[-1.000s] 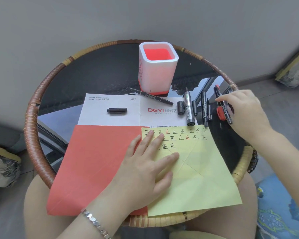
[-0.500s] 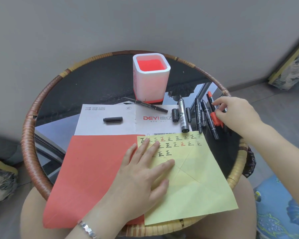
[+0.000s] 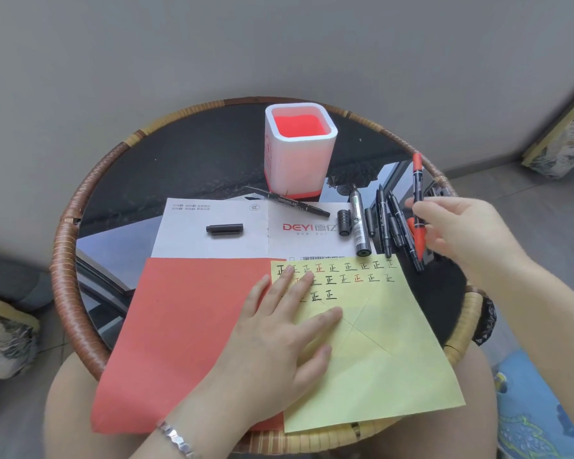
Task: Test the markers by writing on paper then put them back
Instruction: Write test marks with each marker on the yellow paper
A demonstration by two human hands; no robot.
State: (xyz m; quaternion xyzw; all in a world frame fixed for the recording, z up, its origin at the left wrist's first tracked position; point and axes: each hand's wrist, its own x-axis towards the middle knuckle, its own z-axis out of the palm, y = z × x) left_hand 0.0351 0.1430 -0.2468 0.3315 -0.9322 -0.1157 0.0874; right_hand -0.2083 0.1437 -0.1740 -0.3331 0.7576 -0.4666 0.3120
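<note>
My right hand point(image 3: 458, 233) pinches a black marker with red ends point(image 3: 418, 197), lifted nearly upright above a row of several black markers point(image 3: 386, 223) on the table. A thicker marker point(image 3: 358, 220) and its cap point(image 3: 344, 221) lie to their left. My left hand point(image 3: 279, 339) presses flat on the yellow paper point(image 3: 378, 359), which carries rows of written characters. A white pen holder with a red inside point(image 3: 299, 154) stands at the back. One thin black marker point(image 3: 289, 202) lies in front of it.
A red sheet point(image 3: 186, 326) and a white printed sheet point(image 3: 212, 246) lie under the yellow one. A loose black cap point(image 3: 225, 228) sits on the white sheet. The round glass table has a wicker rim point(image 3: 67, 260). My knees show below the table's near edge.
My right hand has picked the red-ended marker out of the row and raised it upright. My left hand has stayed flat on the yellow paper.
</note>
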